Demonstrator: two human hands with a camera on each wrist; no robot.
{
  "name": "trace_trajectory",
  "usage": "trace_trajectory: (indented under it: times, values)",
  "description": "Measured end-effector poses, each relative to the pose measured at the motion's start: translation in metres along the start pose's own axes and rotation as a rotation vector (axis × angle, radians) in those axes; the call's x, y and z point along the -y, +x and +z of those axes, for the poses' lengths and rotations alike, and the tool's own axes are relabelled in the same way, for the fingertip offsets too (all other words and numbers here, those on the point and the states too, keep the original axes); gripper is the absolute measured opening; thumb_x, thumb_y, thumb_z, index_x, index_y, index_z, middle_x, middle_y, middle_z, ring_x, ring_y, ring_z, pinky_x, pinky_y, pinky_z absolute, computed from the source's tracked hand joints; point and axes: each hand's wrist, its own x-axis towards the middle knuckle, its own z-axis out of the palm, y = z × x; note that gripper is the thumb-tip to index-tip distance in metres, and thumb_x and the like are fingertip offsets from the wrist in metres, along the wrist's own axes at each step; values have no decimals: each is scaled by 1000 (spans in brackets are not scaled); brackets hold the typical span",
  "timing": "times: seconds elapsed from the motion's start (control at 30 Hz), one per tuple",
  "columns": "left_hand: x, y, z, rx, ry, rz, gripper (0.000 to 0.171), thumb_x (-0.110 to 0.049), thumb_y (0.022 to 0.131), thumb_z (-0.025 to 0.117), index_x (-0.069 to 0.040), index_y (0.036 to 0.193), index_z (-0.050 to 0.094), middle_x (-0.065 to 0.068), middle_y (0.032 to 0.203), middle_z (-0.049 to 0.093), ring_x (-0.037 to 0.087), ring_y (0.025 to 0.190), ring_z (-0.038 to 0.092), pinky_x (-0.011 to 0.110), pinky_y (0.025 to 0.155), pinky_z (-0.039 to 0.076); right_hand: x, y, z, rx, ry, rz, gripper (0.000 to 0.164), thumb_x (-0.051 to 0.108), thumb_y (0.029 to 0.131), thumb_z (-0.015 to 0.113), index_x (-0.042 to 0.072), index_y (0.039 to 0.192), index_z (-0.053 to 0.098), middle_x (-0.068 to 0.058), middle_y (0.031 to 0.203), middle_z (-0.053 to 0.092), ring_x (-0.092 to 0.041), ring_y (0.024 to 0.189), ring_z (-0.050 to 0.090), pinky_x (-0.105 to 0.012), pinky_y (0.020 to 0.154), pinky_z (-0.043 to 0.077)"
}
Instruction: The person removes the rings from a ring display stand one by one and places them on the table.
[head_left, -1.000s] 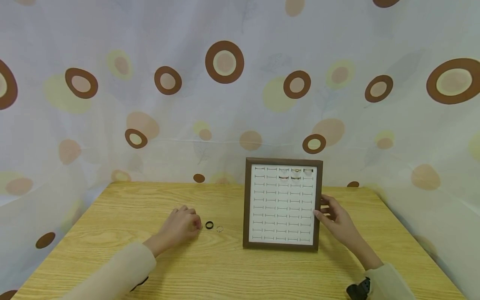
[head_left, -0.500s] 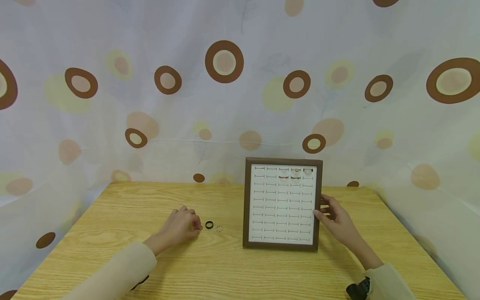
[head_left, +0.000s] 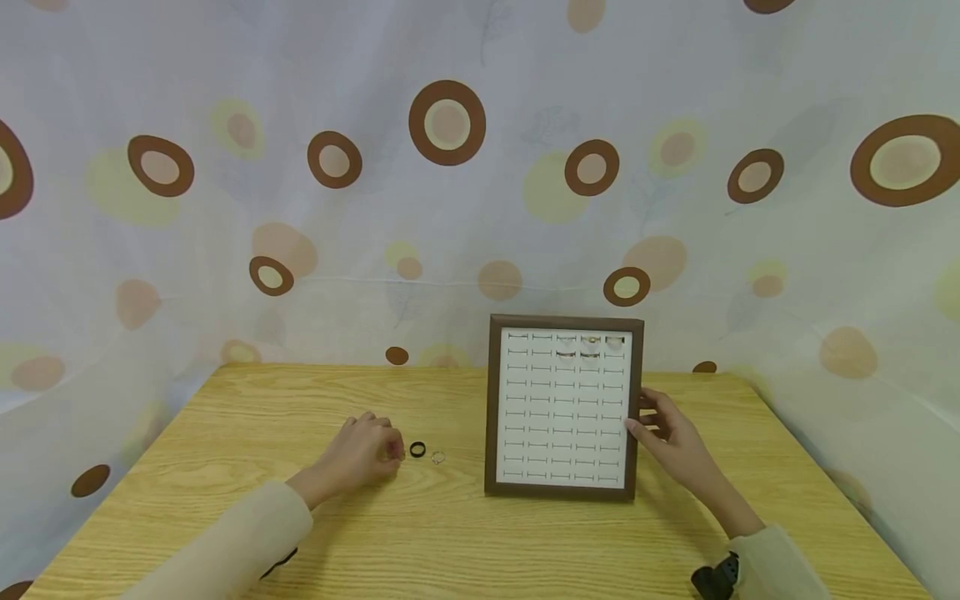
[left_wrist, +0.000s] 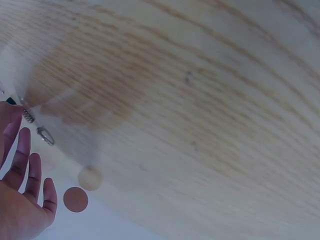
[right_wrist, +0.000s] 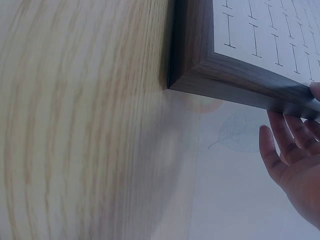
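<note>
In the head view my left hand (head_left: 362, 450) is low over the table, thumb and index finger together at a small ring (head_left: 402, 455) mostly hidden by them. The left wrist view shows a beaded ring (left_wrist: 28, 116) at those fingertips and a thin silver ring (left_wrist: 45, 135) beside it. Just to the right lie a black ring (head_left: 417, 449) and a silver ring (head_left: 438, 457). My right hand (head_left: 675, 442) grips the right edge of a brown-framed ring display board (head_left: 564, 492), thumb in front, fingers at the side and behind. The board stands upright, slightly leaning.
Several rings (head_left: 590, 340) sit in slots of the board's top two rows. The white panel (head_left: 562, 417) has rows of short slits. A wooden table (head_left: 420, 542) carries everything, with a patterned curtain (head_left: 450, 217) behind and at both sides.
</note>
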Motion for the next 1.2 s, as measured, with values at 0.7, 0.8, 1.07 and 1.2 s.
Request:
trace_trajectory:
  times: [0.7,0.8,1.07,1.2]
  values:
    - [-37,42,-44,-186,73,156,12,-31,77,71,-25,84,64,-11,78,56,10,74,47,28,66,39,1,0,0,14,2,26,46,11,90,56,-4,130,39,-20,117,54,-4,93,56,-16,76,47]
    - [-47,51,-51,-226,70,200,11,-30,77,71,-24,84,64,-9,80,57,10,72,45,27,65,37,1,0,0,18,2,33,47,13,90,56,-3,131,39,-20,118,54,-5,94,56,-17,76,47]
    - [-73,74,-61,-267,31,250,14,-28,79,69,-22,89,63,-6,84,59,11,80,48,31,74,40,0,0,0,14,4,30,47,11,90,56,-4,130,39,-20,118,54,-3,93,56,-16,76,47]
    - [-85,83,-63,-298,17,260,15,-29,79,68,-21,91,63,-7,84,59,11,81,48,31,74,39,0,-1,-1,17,16,33,47,10,90,56,-5,131,38,-21,118,53,2,93,53,-16,76,47]
